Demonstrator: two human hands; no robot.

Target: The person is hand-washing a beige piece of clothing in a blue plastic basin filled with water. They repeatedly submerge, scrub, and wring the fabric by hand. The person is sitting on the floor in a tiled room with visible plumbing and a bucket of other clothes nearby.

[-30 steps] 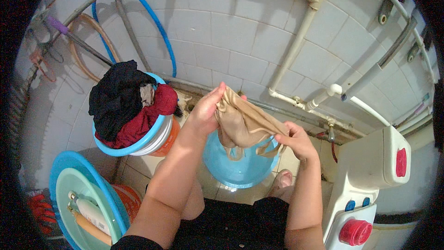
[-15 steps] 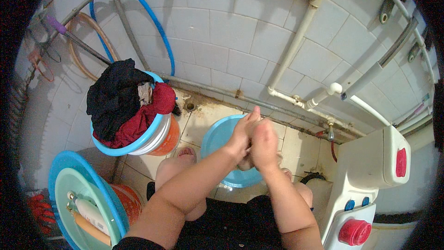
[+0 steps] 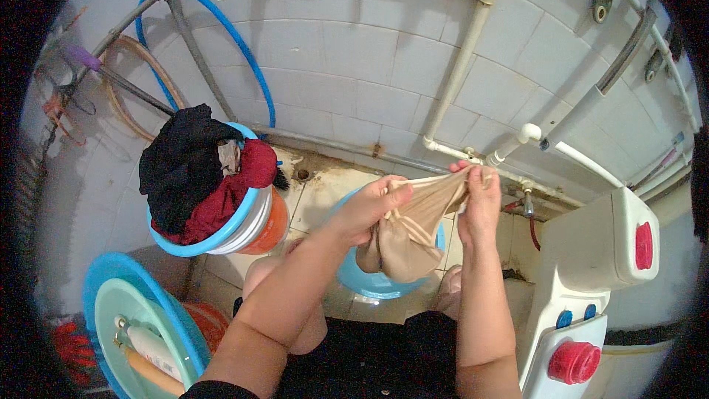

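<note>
A thin beige garment with pale trim (image 3: 410,255) is stretched between my two hands. My left hand (image 3: 367,213) is closed on its left edge, thumb on top. My right hand (image 3: 481,203) pinches the far right corner and pulls it taut. The garment's lower part sags in a loose, bunched pouch. Underneath stands a light blue basin (image 3: 375,287) on the floor, mostly hidden by the garment and my left hand. What the basin holds cannot be made out.
At left, a bucket with a blue rim (image 3: 193,249) is heaped with black cloth (image 3: 177,159) and dark red cloth (image 3: 221,203). Nearer stand nested basins (image 3: 111,284) holding bottles. White containers with red caps (image 3: 574,363) are at right. Pipes (image 3: 458,74) run along the tiled wall.
My hands were pressed together over the basin with the cloth bunched between them. They have moved apart, the right one rightward, and the garment is spread open between them.
</note>
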